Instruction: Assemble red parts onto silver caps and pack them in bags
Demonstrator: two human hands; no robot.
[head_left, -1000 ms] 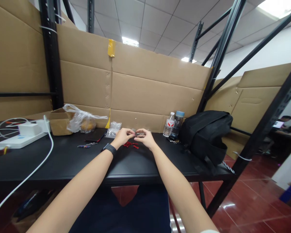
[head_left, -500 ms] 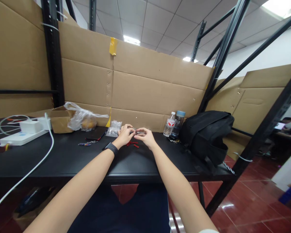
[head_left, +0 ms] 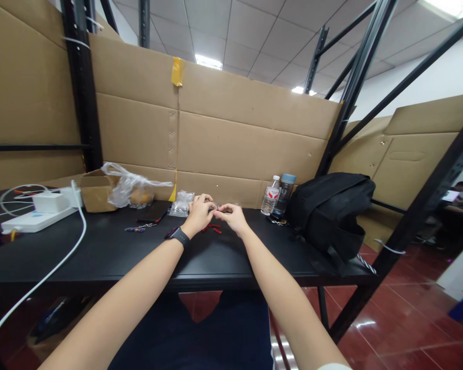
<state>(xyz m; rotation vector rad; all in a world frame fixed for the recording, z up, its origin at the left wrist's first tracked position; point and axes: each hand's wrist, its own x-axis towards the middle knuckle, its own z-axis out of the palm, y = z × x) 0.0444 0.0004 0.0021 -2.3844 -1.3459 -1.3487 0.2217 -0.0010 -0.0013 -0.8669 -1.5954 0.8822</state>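
Over the far side of the black table, my left hand (head_left: 200,211) and my right hand (head_left: 232,217) meet at the fingertips. Both are closed in a pinch. A hint of red and something clear show between them, too small and covered to name. Just below the fingers lie several small red pieces (head_left: 217,230) on the tabletop. Beside my left hand is a clear plastic packet (head_left: 182,204), partly behind it. A dark watch (head_left: 177,235) is on my left wrist.
Left on the black table (head_left: 111,257) are a power strip (head_left: 42,218), an open cardboard box (head_left: 96,192), a tied plastic bag (head_left: 133,190), a dark flat item (head_left: 153,211) and a keychain (head_left: 139,228). Right stand a water bottle (head_left: 270,196), a blue-lidded bottle (head_left: 285,194) and a black backpack (head_left: 330,216).
My fingertips have drawn slightly closer together, and the right fingers are more closed over the small item. The view has shifted a little; the things on the table lie as before.
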